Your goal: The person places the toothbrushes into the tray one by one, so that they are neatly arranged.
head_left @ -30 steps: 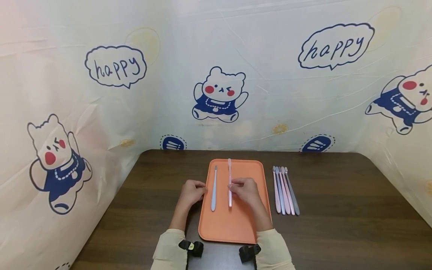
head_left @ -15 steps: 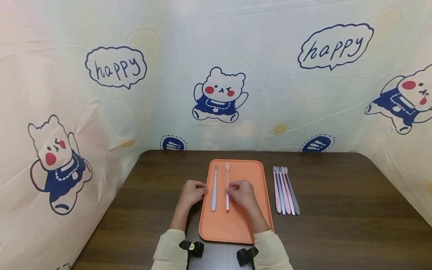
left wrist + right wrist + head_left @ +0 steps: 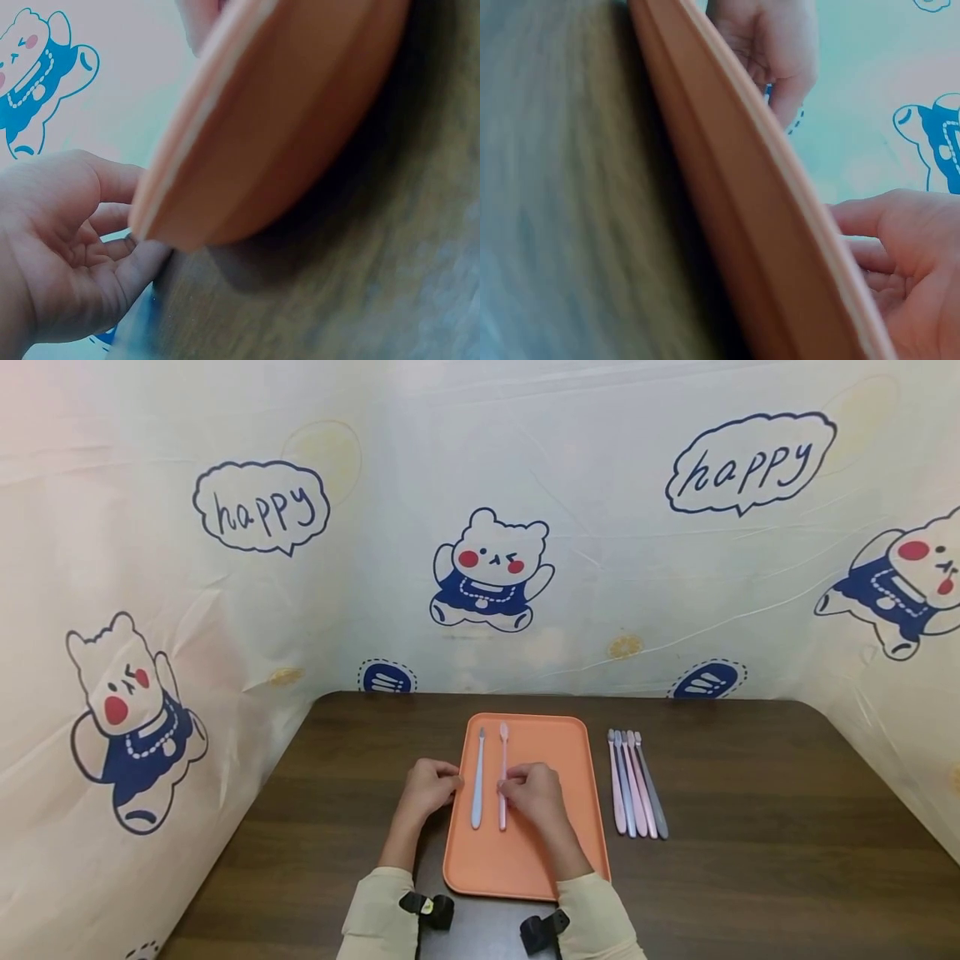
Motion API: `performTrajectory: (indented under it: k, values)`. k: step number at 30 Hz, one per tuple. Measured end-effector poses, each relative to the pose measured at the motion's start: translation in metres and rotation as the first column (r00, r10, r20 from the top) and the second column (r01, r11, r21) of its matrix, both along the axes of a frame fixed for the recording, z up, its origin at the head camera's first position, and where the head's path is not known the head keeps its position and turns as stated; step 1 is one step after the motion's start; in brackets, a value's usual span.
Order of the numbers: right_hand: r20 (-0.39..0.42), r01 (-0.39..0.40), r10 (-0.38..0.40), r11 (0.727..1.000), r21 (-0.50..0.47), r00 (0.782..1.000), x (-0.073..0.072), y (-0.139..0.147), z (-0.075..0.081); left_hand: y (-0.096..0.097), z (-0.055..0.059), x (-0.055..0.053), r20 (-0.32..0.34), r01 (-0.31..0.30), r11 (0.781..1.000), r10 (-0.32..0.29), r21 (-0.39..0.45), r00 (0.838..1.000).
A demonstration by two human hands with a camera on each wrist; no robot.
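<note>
In the head view, an orange tray (image 3: 525, 868) lies on the table before me. My left hand (image 3: 430, 789) grips its left rim; the left wrist view shows thumb and fingers (image 3: 120, 184) around the rim's edge. My right hand (image 3: 536, 791) pinches a pink toothbrush (image 3: 503, 750) by the handle, over the tray's middle, head pointing away from me. A light blue toothbrush (image 3: 477, 789) lies left of it on the tray, roughly parallel. In the right wrist view the tray wall (image 3: 742, 187) hides the toothbrush and the right fingertips.
A row of several pink, blue and grey toothbrushes (image 3: 636, 785) lies on the dark wooden table (image 3: 750, 827), right of the tray. Behind the table hangs a printed curtain (image 3: 375, 568). Black wrist cameras (image 3: 542, 931) sit on both sleeves.
My right hand has moved slightly left and toward me with the pink toothbrush, closer to the blue one. My left hand stays at the tray's rim.
</note>
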State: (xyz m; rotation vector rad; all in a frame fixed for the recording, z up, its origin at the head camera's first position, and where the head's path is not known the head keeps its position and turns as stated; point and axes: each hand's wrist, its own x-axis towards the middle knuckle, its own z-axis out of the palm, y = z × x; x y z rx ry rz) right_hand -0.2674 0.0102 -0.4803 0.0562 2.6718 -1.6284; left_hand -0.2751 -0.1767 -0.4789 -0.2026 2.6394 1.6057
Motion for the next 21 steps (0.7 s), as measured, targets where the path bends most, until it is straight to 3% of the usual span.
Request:
performTrajectory:
  k: [7,21]
  values:
    - [0.004,0.034,-0.035,0.996,0.085,0.999,0.0027,-0.0060,0.0019,0.0001,-0.0016,0.0007,0.009,-0.001,1.000,0.001,0.001,1.000]
    - [0.005,-0.002,0.002,0.997,0.083,1.000,0.0031,-0.0090,0.0023,-0.0004,-0.0003,-0.0003,0.003,-0.007,1.000,0.007,-0.012,1.000]
